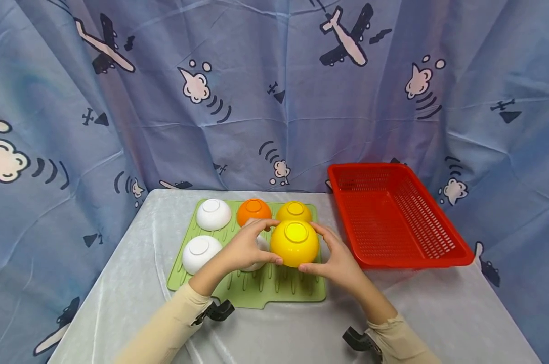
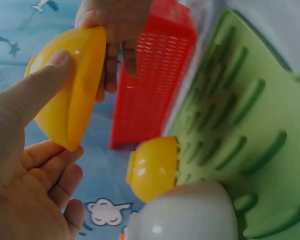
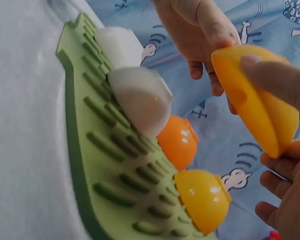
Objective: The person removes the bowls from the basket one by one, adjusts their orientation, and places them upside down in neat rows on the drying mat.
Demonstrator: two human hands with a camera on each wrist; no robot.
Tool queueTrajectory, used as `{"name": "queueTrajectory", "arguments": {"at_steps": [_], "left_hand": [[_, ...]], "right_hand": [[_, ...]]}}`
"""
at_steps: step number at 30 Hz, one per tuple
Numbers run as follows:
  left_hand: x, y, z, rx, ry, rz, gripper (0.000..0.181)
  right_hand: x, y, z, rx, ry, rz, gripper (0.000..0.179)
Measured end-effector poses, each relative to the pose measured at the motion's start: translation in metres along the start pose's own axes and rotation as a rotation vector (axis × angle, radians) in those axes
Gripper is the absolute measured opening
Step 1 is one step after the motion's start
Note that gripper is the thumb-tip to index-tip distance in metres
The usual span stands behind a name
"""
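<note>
Between them, both hands hold a yellow bowl [image 1: 294, 247] upside down, raised off the green drying rack [image 1: 297, 296]. My left hand [image 1: 244, 246] pinches its left side, thumb on the outer wall and fingers at the rim. On the opposite side my right hand [image 1: 340, 259] grips it the same way. Upside down on the rack stand a white bowl [image 1: 213, 215], an orange bowl [image 1: 253, 210] and another yellow bowl [image 1: 294, 210] in the back row. A nearer white bowl [image 1: 200, 254] sits front left; beside it, a third white bowl [image 3: 140, 100] is partly hidden by my left hand in the head view.
A red perforated basket [image 1: 385, 230] stands to the right of the rack, close to it. Pale cloth covers the table [image 1: 133, 283]. Behind hangs a blue curtain [image 1: 265, 101] printed with planes.
</note>
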State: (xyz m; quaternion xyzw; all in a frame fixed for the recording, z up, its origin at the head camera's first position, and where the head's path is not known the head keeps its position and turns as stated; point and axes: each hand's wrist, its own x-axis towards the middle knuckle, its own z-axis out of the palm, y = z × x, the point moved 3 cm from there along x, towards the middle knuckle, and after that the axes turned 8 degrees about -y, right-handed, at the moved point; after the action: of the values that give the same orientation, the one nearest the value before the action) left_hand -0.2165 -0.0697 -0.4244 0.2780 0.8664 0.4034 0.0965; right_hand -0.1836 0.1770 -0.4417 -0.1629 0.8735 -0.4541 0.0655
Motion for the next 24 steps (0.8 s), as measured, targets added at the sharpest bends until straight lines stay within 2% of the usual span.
{"name": "queueTrajectory", "arguments": {"at_steps": [3,9,14,18,24], "left_hand": [[0.01,-0.003,0.001,0.058,-0.046,-0.01,0.09],[0.03,-0.012,0.005,0.16,-0.066,-0.016,0.088],[0.042,-0.023,0.009,0.195,-0.146,-0.039,0.087],[0.05,-0.031,0.007,0.205,-0.185,-0.018,0.079],[0.064,-0.039,0.006,0.286,-0.227,0.028,0.067]], "right_hand": [[0.005,0.009,0.003,-0.025,-0.005,0.036,0.105],[0.013,0.028,0.009,-0.026,0.032,0.052,0.105],[0.015,0.042,0.014,-0.041,0.044,0.091,0.106],[0.018,0.049,0.016,-0.039,0.051,0.124,0.105],[0.02,0.058,0.016,-0.063,0.064,0.136,0.101]]}}
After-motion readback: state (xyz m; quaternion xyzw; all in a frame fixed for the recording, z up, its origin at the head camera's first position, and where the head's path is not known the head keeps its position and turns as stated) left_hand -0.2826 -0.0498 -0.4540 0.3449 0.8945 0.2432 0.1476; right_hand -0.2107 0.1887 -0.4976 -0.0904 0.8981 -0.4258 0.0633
